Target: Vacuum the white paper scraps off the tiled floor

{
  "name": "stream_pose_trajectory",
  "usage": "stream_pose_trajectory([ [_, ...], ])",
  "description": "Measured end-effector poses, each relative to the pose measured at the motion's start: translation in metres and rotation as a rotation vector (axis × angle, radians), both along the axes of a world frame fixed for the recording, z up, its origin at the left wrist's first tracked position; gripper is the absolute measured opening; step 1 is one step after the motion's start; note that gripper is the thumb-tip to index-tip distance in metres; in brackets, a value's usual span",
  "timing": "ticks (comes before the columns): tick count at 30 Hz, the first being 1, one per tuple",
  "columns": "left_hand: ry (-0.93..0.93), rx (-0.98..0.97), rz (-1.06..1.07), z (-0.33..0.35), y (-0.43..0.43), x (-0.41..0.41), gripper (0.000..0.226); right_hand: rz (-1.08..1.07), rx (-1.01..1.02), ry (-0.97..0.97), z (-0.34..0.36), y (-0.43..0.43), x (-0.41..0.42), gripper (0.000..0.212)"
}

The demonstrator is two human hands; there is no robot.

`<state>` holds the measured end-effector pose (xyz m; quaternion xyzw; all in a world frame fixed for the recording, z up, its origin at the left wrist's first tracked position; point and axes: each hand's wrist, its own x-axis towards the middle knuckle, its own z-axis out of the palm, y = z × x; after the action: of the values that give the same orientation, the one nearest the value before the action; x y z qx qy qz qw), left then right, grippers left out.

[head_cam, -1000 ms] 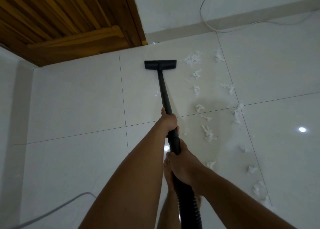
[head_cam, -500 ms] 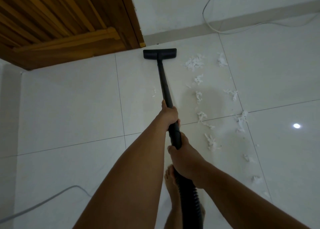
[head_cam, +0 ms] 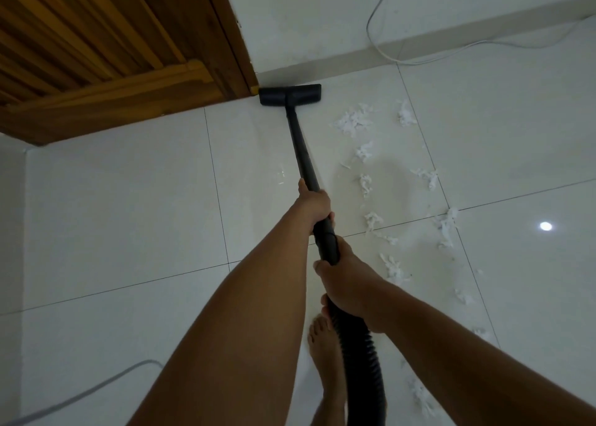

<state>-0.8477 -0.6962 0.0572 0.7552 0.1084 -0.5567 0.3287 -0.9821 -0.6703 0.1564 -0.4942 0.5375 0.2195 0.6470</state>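
Observation:
A black vacuum wand (head_cam: 301, 148) ends in a flat black floor head (head_cam: 290, 94) that rests against the skirting beside the door frame. My left hand (head_cam: 314, 204) grips the wand further up. My right hand (head_cam: 346, 283) grips it lower, where the ribbed black hose (head_cam: 362, 358) begins. White paper scraps (head_cam: 353, 122) lie in two loose lines to the right of the wand, with more scraps (head_cam: 446, 227) along a tile joint. The head is left of all the scraps and touches none.
A wooden door (head_cam: 96, 55) fills the upper left. White walls with a skirting (head_cam: 451, 38) close the far side. A white cable (head_cam: 383, 48) runs down the wall and along the floor. A grey cable (head_cam: 96, 387) crosses the lower left. My bare foot (head_cam: 324, 348) stands under the hose.
The floor head has slid forward, away from me, from mid-tile up to the skirting by the door frame. Both hands kept their grip and the scraps stayed put.

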Motion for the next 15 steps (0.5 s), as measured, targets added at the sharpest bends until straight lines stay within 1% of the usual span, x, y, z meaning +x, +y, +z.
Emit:
stream_pose_trajectory([
  [6,0.036,0.028,-0.031,0.033,0.026,-0.018,0.065,0.062,-0.034,0.020,0.040,0.021,-0.016,0.058],
  [11,0.088,0.028,0.006,0.052,0.045,-0.033,0.064,0.054,0.028,0.047,0.065,0.035,-0.027,0.059],
  [15,0.113,0.015,0.049,0.060,0.043,-0.026,0.062,0.079,-0.012,0.075,0.073,0.030,-0.019,0.060],
])
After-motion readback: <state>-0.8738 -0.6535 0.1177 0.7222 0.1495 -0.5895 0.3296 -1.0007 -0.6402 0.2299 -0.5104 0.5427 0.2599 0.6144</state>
